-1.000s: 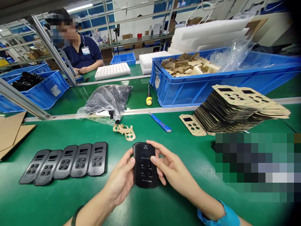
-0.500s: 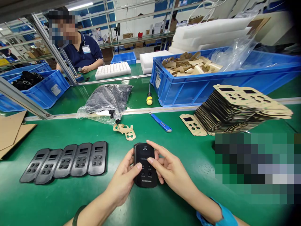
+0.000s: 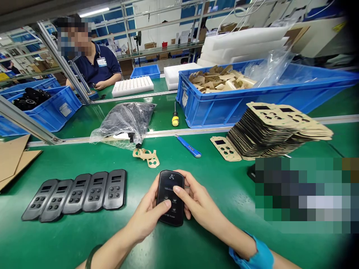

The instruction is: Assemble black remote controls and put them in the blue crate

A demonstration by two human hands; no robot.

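Both of my hands grip a black pump housing cover [image 3: 170, 215] with round buttons and white print on its face. My left hand [image 3: 148, 209] wraps its left edge, the thumb lying over the lower left buttons. From the right side my right hand [image 3: 196, 194] clasps it, its thumb on the upper part of the face and its other fingers behind. To the left, several similar black covers [image 3: 95, 192] without the printed face lie in an overlapping row. Ahead lie scraps of tan backing paper [image 3: 151, 158].
A blue utility knife [image 3: 188, 146] and a yellow-black screwdriver [image 3: 175, 119] lie ahead. Stacked adhesive-backed panels [image 3: 260, 138] stand right, before a blue bin [image 3: 221, 108] of paper scraps. A plastic bag of black parts [image 3: 123, 119] lies ahead left. A person [image 3: 98, 67] sits across the bench.
The cover has tilted slightly in my hands. My left thumb has slid down a little, and my right thumb has shifted left across the face. The view has moved slightly.
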